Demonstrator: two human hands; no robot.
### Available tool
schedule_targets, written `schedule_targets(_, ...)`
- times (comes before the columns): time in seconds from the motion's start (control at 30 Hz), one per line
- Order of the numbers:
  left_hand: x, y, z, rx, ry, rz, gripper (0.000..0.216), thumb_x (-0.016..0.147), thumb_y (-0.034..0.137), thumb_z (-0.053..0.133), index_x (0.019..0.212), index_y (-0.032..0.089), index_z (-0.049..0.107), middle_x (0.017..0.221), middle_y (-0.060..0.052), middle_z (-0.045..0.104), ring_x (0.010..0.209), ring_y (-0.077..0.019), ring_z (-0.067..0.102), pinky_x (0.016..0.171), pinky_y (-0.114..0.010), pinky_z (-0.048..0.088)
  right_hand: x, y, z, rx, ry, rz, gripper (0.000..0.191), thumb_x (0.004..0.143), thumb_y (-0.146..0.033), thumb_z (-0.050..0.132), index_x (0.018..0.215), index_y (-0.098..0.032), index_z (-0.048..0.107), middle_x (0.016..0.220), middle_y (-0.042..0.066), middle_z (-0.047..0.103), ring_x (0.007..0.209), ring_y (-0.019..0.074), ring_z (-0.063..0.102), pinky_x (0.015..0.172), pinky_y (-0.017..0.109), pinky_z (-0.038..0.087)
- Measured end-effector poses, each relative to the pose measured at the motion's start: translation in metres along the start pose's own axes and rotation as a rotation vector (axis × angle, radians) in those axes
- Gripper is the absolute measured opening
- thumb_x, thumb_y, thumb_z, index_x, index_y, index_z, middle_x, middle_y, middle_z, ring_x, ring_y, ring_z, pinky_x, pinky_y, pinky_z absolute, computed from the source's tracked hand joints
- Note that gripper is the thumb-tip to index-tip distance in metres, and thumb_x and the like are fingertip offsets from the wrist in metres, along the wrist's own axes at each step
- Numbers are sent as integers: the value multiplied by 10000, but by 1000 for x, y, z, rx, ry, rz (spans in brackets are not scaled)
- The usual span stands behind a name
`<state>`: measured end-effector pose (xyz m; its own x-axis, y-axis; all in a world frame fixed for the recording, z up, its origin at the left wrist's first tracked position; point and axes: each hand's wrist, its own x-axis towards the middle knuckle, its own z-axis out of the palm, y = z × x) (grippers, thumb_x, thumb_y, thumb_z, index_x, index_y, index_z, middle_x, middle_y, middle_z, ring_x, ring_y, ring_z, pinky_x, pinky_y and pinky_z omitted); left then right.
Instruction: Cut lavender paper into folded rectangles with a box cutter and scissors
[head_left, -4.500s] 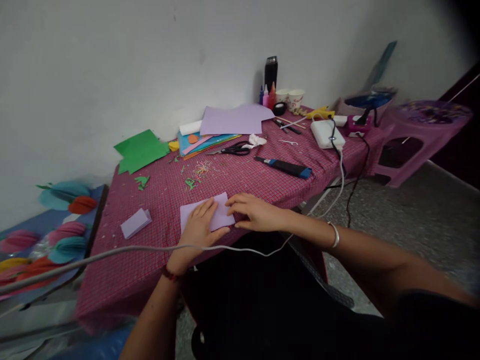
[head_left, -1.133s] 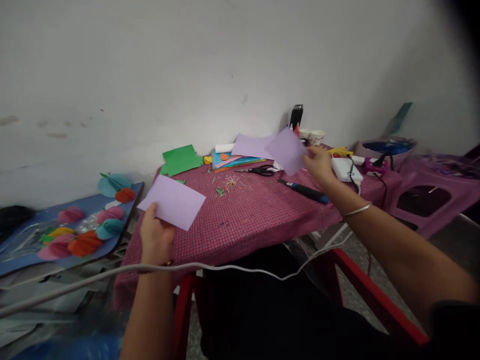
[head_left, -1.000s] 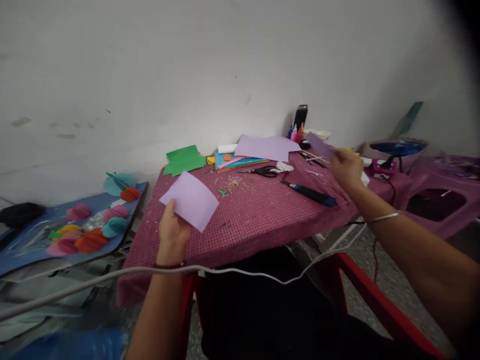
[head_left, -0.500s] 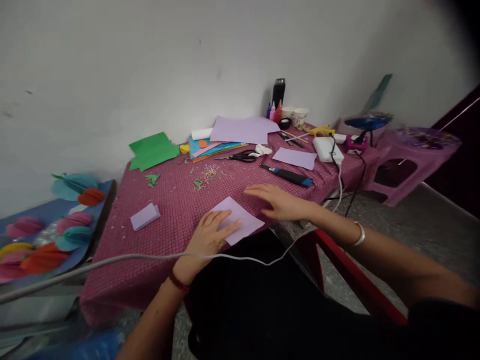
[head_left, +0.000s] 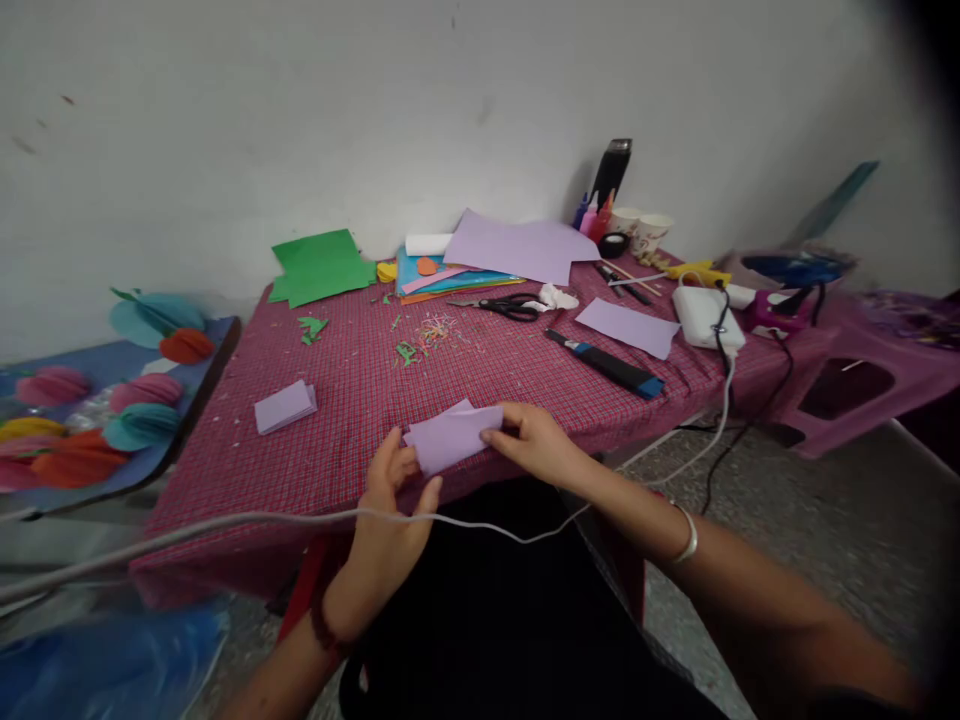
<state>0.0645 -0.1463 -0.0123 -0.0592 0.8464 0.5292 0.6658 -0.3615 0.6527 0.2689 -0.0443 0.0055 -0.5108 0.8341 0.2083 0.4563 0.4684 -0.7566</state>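
A sheet of light purple paper (head_left: 454, 437), folded over on itself with its layers slightly offset, is at the table's front edge. My right hand (head_left: 536, 440) pinches its right end between thumb and fingers. At the paper's left end is my left hand (head_left: 394, 500), its thumb and fingers apart; the fingertips are beside or touching the edge, I cannot tell which. A small stack of folded purple paper (head_left: 285, 408) lies to the left. A purple rectangle of paper (head_left: 628, 327) lies at the right, behind a black and blue utility knife (head_left: 607, 365).
Scissors (head_left: 506, 305), paper scraps (head_left: 435, 330), green sheets (head_left: 322, 268) and large purple sheets (head_left: 517, 246) lie farther back. A white cable (head_left: 480, 527) crosses in front of my hands. A white power box (head_left: 706, 316) stands right. Paper ornaments (head_left: 146, 427) sit on a blue surface at left.
The sheet lay flat under my left hand; now it is folded over and lifted at the right. My right hand has come onto its right end, and my left hand has moved off to its left.
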Motion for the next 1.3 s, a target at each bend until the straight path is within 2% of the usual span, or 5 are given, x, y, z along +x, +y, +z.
schedule_targets(0.2, 4, 3, -10, 479, -196, 380, 276, 886, 223, 548, 1154, 182, 602, 849, -74, 641, 789, -208, 588, 723, -350, 471, 13, -6, 14, 26, 103, 79, 481, 769, -161, 618, 1227, -194, 473, 663, -56, 599, 617, 139, 551, 623, 254, 386)
schedule_targets(0.47, 7, 2, -14, 661, -208, 290, 335, 899, 288, 528, 1205, 167, 590, 855, -80, 627, 795, -225, 548, 694, -358, 405, 11, -6, 21, -241, 153, -38, 119, 808, -159, 543, 877, -216, 620, 707, -5, 615, 710, 174, 531, 730, 301, 354)
schedule_targets(0.73, 3, 3, -16, 643, -196, 369, 396, 882, 253, 554, 1256, 123, 548, 998, -113, 659, 953, -260, 566, 854, -411, 418, 11, -6, 27, -365, 146, -25, 151, 808, -137, 523, 870, -214, 637, 817, 32, 682, 811, 214, 546, 765, 329, 345)
schedule_targets(0.97, 2, 8, -18, 698, -235, 330, 265, 879, 281, 554, 1082, 140, 650, 838, -85, 631, 806, -237, 543, 749, -388, 418, 12, -5, 30, -396, 140, -46, 165, 815, -130, 515, 865, -207, 652, 853, 34, 700, 835, 225, 553, 778, 338, 343)
schedule_targets(1.3, -2, 5, -13, 660, -252, 306, 342, 883, 278, 552, 1190, 138, 610, 1124, -133, 637, 992, -281, 561, 844, -427, 431, 11, -6, 33, -438, 185, -55, 174, 792, -102, 523, 838, -190, 666, 827, 41, 707, 805, 215, 569, 789, 335, 364)
